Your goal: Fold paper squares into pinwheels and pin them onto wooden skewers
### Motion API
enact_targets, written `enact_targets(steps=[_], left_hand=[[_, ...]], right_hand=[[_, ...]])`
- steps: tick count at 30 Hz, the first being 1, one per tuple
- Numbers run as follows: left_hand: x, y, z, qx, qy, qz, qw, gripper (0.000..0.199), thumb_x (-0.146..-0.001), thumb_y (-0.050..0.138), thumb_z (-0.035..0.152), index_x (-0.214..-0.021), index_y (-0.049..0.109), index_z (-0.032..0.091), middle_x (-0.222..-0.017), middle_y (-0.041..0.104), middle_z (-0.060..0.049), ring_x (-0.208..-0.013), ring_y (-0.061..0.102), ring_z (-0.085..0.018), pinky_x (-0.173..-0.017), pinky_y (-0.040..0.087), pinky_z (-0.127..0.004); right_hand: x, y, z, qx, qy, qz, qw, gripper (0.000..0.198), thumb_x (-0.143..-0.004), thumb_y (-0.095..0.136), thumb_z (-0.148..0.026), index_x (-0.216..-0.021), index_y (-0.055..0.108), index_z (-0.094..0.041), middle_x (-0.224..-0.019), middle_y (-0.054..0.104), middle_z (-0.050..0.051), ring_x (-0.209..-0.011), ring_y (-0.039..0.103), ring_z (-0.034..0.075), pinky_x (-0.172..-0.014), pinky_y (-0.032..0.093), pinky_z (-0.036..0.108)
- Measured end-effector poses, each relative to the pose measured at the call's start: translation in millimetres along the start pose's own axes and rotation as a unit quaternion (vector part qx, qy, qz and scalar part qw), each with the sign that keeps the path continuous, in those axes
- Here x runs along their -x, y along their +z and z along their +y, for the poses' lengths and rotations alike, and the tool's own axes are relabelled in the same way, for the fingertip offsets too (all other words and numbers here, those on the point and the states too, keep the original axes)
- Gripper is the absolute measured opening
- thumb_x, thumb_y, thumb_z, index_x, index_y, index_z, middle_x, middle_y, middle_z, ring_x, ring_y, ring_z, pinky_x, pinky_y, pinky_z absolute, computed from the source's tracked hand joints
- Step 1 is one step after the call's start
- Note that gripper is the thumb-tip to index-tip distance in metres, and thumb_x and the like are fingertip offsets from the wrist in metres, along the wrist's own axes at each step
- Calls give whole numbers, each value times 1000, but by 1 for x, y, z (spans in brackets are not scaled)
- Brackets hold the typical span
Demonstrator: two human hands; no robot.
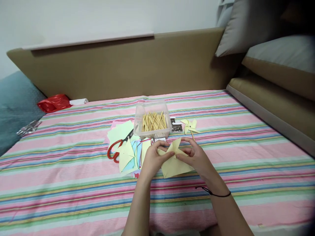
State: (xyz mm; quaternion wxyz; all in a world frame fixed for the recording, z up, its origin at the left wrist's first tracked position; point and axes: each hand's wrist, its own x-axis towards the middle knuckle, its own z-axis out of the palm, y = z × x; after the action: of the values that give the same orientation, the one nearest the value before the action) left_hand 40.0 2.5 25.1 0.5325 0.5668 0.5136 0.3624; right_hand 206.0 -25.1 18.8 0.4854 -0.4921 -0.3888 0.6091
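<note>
While paper (176, 167) in hands (152, 158) (197, 157), sticks (154, 121) in box (152, 133)

The right hand (195, 158) wears a thin black cord (221, 196) at its wrist (213, 181).

A pale wall (103, 16) fills the upper left above a brown panel (128, 70). Gray-and-tan cushions (280, 54) crowd the upper right. Striped cloth (73, 193) spreads below.

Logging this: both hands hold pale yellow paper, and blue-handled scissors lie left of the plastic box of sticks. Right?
Not quite: the scissors have red handles, not blue, as the head view shows. The rest stands: left hand and right hand hold the pale yellow paper, and the scissors lie left of the box of sticks.
</note>
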Motion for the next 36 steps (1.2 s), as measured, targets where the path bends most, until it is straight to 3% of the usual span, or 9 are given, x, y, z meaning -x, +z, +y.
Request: enact_targets(steps=[15, 28, 36], left_hand=[[2, 2, 5, -47, 42, 32, 998, 27, -68, 72, 32, -91, 61, 22, -76, 68, 0, -66, 62, -17, -58, 43, -24], [1, 0, 4, -32, 41, -7, 999, 33, -69, 71, 31, -97, 57, 21, -91, 69, -4, -80, 66, -22, -66, 48, -29], [2, -1, 3, -28, 31, -3, 999, 33, -69, 70, 30, -99, 56, 22, -80, 68, -2, -80, 66, -23, -65, 49, -29]], right_hand=[[0, 1, -1, -9, 3, 22, 1000, 63, -62, 80, -33, -115, 47, -25, -77, 75, 2, -68, 71, 23, -59, 54, 31], [-1, -1, -1, 5, 8, 7, 1000, 58, -63, 79, -31, -111, 46, -26, -73, 75, 2, -65, 71, 23, -56, 53, 29], [0, 0, -2, 4, 12, 9, 1000, 61, -61, 80, -33, -111, 46, -26, -76, 76, 4, -68, 72, 24, -58, 55, 31]])
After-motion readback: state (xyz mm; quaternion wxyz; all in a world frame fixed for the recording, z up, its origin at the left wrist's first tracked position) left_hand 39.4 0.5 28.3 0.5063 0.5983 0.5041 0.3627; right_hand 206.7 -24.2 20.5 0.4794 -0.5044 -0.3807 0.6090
